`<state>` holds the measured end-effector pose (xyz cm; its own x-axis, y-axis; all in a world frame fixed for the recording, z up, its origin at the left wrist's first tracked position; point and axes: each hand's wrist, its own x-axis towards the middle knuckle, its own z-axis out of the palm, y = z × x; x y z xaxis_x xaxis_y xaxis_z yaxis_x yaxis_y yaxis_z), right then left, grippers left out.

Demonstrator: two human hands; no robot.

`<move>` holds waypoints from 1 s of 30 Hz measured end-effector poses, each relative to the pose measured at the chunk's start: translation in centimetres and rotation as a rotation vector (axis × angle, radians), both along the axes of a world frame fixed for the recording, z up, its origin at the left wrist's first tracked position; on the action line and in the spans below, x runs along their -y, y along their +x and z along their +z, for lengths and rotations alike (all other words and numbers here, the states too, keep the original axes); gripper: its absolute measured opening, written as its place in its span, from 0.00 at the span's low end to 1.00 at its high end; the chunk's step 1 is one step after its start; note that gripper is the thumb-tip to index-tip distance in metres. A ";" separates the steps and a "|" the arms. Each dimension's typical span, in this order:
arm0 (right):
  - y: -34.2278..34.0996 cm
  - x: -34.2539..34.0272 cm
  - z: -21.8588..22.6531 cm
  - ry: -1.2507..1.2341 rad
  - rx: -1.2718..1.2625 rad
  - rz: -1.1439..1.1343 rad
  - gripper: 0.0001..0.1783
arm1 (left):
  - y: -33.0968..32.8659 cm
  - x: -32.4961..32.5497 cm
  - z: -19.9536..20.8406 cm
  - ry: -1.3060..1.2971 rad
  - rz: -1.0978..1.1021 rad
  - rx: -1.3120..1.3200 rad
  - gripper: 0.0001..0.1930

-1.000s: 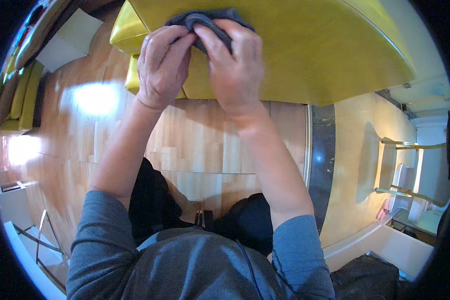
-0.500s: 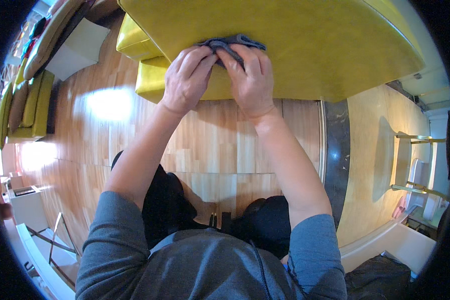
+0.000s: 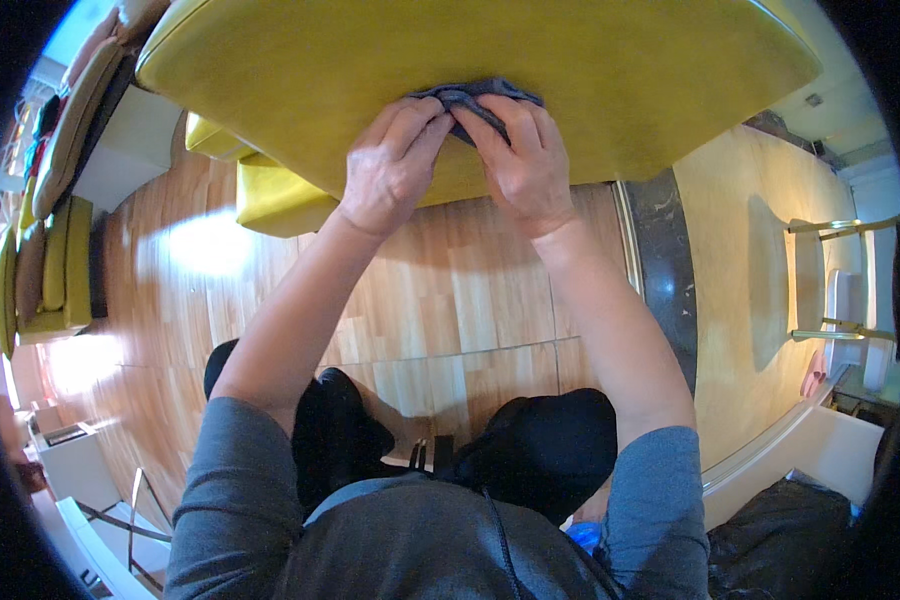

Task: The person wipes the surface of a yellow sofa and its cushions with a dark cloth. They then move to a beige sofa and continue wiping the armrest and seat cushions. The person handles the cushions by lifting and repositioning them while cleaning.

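Note:
A dark grey-blue cloth (image 3: 490,92) lies bunched against the yellow-green leather-like surface of a sofa (image 3: 650,90) in front of me. My left hand (image 3: 395,165) grips the cloth's left part, fingers curled over it. On its right side, my right hand (image 3: 525,165) is closed on the same cloth, with the thumb toward the middle. Both hands sit close together near the sofa's lower edge, and a fold of cloth shows between them. The fingertips are partly hidden in the fabric.
Yellow sofa parts (image 3: 282,200) jut out below the panel at left. Wood flooring (image 3: 450,270) lies beneath, bordered at right by a dark stone strip (image 3: 667,270). A gold-legged chair (image 3: 825,280) stands far right, a black bag (image 3: 785,535) lower right, more yellow seating (image 3: 65,265) far left.
Both hands and the cloth have shifted slightly right in view. The view itself has turned a little, so the sofa's edge and the floor sit at a different angle. Both hands keep their grip.

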<state>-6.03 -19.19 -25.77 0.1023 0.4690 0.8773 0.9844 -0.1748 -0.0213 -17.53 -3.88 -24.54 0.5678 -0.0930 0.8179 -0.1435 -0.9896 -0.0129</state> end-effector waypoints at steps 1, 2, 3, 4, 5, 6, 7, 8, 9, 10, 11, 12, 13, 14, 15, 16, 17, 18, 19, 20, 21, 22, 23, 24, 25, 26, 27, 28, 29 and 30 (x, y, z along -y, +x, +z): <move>0.4 0.1 -0.4 -0.001 -0.010 0.005 0.20 | 0.6 0.2 -0.5 0.003 0.013 0.022 0.12; 0.7 0.0 -1.2 -0.002 -0.020 0.011 0.20 | 1.1 0.2 -1.8 0.006 0.028 0.044 0.12; 0.9 -0.1 -2.2 -0.001 -0.031 0.019 0.20 | 1.6 0.2 -2.9 0.011 0.044 0.066 0.11; 0.6 0.1 -3.3 0.005 -0.076 -0.006 0.21 | 1.8 0.8 -3.4 -0.020 0.047 0.045 0.10; 0.6 0.4 -4.0 -0.003 -0.104 -0.012 0.21 | 1.9 1.1 -3.6 -0.026 0.033 0.002 0.10; 0.4 0.7 -4.5 -0.012 -0.139 -0.015 0.21 | 1.7 1.4 -3.7 -0.032 0.023 -0.049 0.10; 0.2 1.1 -4.8 -0.021 -0.173 -0.017 0.21 | 1.4 1.7 -3.8 -0.038 0.013 -0.100 0.10; 0.0 1.7 -5.0 0.000 -0.179 -0.008 0.21 | 1.1 2.1 -3.8 -0.059 -0.006 -0.085 0.11; 0.0 2.1 -4.2 0.027 -0.180 0.002 0.21 | 0.9 2.4 -3.1 -0.075 -0.024 -0.065 0.12; 0.0 2.3 -3.3 0.050 -0.184 0.014 0.21 | 1.0 2.7 -2.3 -0.093 -0.040 -0.049 0.12; 0.3 2.4 -2.1 0.108 -0.159 -0.011 0.21 | 1.4 2.9 -1.3 -0.086 -0.034 -0.003 0.13; 0.5 2.5 -0.7 0.161 -0.137 -0.036 0.21 | 2.0 3.6 0.2 -0.083 -0.027 0.041 0.14; 0.7 2.6 0.4 0.215 -0.114 -0.062 0.21 | 2.6 4.3 1.3 -0.079 -0.021 0.084 0.15; 1.4 2.4 0.6 0.246 -0.132 -0.075 0.22 | 3.6 4.6 1.7 -0.073 -0.017 0.126 0.15; 1.7 2.3 0.3 0.255 -0.129 -0.066 0.21 | 4.1 4.5 1.2 -0.073 -0.023 0.138 0.15; 2.1 2.1 -0.5 0.268 -0.121 -0.057 0.20 | 4.5 4.1 -0.1 -0.070 -0.029 0.154 0.15; 2.4 2.0 -1.4 0.281 -0.113 -0.048 0.20 | 4.8 3.8 -1.2 -0.066 -0.037 0.169 0.16; 2.5 2.1 -2.6 0.266 -0.141 -0.036 0.18 | 4.8 3.8 -2.3 -0.063 -0.047 0.129 0.15; 2.6 2.7 -3.6 0.226 -0.168 -0.053 0.18 | 5.0 4.3 -3.1 -0.077 -0.051 0.080 0.15; 2.6 3.5 -4.5 0.187 -0.196 -0.069 0.18 | 5.1 4.7 -3.9 -0.090 -0.055 0.031 0.15; 2.5 4.0 -4.8 0.150 -0.229 -0.080 0.18 | 5.0 5.3 -3.9 -0.099 -0.052 -0.023 0.15; 2.6 4.4 -4.9 0.178 -0.267 -0.056 0.18 | 5.0 5.8 -3.9 -0.146 -0.053 -0.050 0.15; 2.7 4.9 -4.8 0.207 -0.304 -0.031 0.19 | 5.3 6.2 -3.7 -0.132 -0.081 -0.003 0.14; 2.8 5.1 -4.4 0.241 -0.343 -0.003 0.20 | 5.6 6.7 -2.6 -0.114 -0.105 0.042 0.13; 3.0 5.2 -3.7 0.304 -0.338 -0.026 0.20 | 6.0 7.2 -1.4 -0.102 -0.130 0.087 0.13; 3.3 5.2 -2.6 0.368 -0.333 -0.049 0.20 | 6.6 7.8 0.0 -0.072 -0.129 0.107 0.13; 3.5 5.3 -1.5 0.430 -0.328 -0.072 0.21 | 7.4 8.6 1.6 -0.044 -0.126 0.127 0.13; 3.7 5.3 -0.7 0.439 -0.337 -0.073 0.22 | 8.0 8.8 2.5 -0.007 -0.121 0.148 0.13; 4.0 5.1 -1.3 0.442 -0.321 -0.090 0.22 | 8.4 8.7 2.0 0.003 -0.114 0.129 0.12; 4.6 4.9 -2.0 0.444 -0.293 -0.112 0.22 | 9.0 8.5 1.2 0.010 -0.115 0.118 0.12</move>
<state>-1.43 -24.11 -27.81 0.4002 0.0320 0.9159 0.9020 -0.1903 -0.3875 -8.57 -12.34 -23.30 0.4526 -0.1606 0.8772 -0.2527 -0.9664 -0.0465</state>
